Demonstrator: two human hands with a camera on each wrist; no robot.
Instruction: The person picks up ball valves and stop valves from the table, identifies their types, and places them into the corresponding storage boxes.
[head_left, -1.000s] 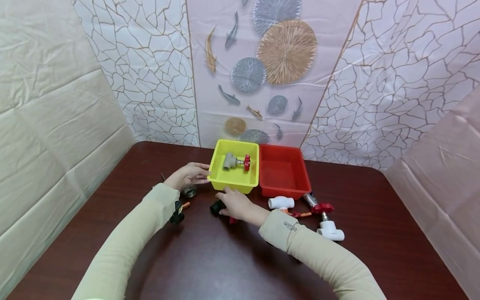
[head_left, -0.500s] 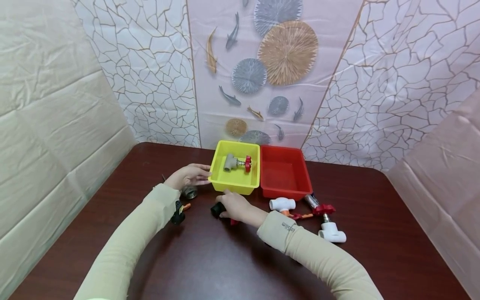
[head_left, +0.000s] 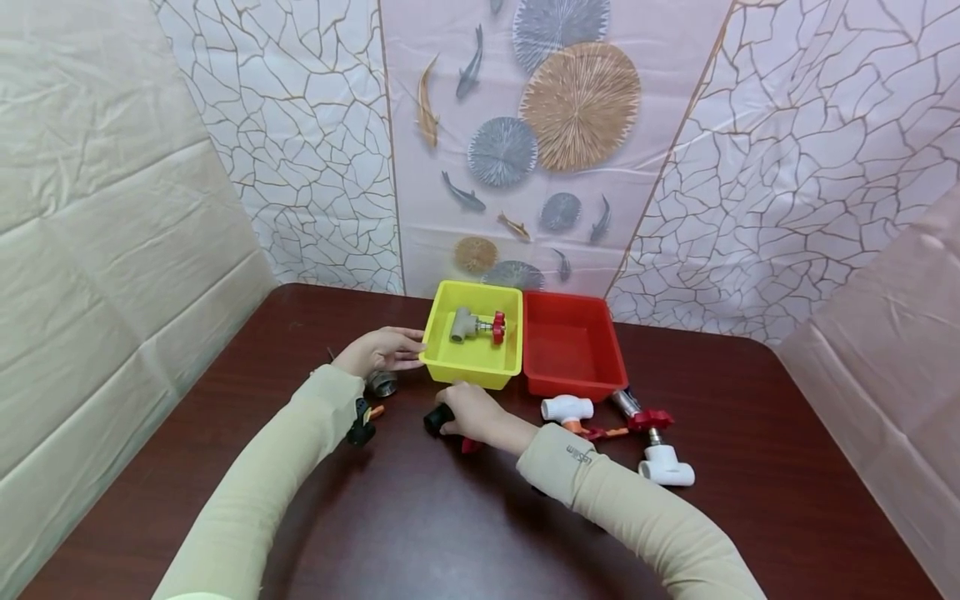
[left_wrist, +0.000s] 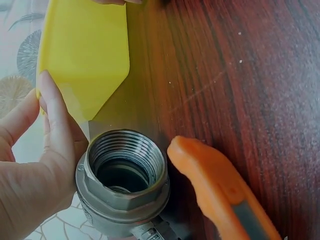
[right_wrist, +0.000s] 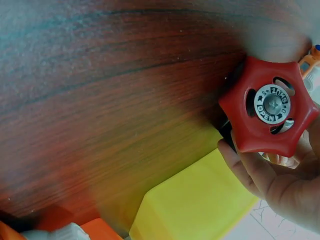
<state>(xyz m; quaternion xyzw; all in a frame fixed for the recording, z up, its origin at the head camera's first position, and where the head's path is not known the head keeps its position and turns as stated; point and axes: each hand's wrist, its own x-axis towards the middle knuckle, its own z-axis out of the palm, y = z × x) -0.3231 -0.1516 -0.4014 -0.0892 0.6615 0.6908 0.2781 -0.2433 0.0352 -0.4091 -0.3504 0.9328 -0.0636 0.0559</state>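
Head view shows a dark reddish-brown wood-grain surface [head_left: 405,525] backed by a white sheet with gold crackle lines [head_left: 315,133] and a pink panel [head_left: 540,179] printed with fish and round leaves; plain cream cloth [head_left: 112,225] hangs at the left. A yellow rectangular plastic bin [head_left: 487,377], with a grey tee-shaped valve [head_left: 463,325] lying inside, stands beside a red rectangular plastic bin [head_left: 566,386]. Just in front of the yellow bin, the right hand [head_left: 478,413] curls its fingers round a black-bodied valve with a red handwheel [head_left: 438,420]; whether the valve touches the surface cannot be told. The left hand [head_left: 378,350], fingers fairly straight, touches the yellow bin's left edge. White pipe fittings [head_left: 567,407] lie near the red bin. Right wrist view alone shows the handwheel's face, with its round label marked OPEN. Left wrist view reveals the threaded mouth of a steel valve [left_wrist: 125,180] beside an orange handle [left_wrist: 215,185], both mostly hidden overhead.
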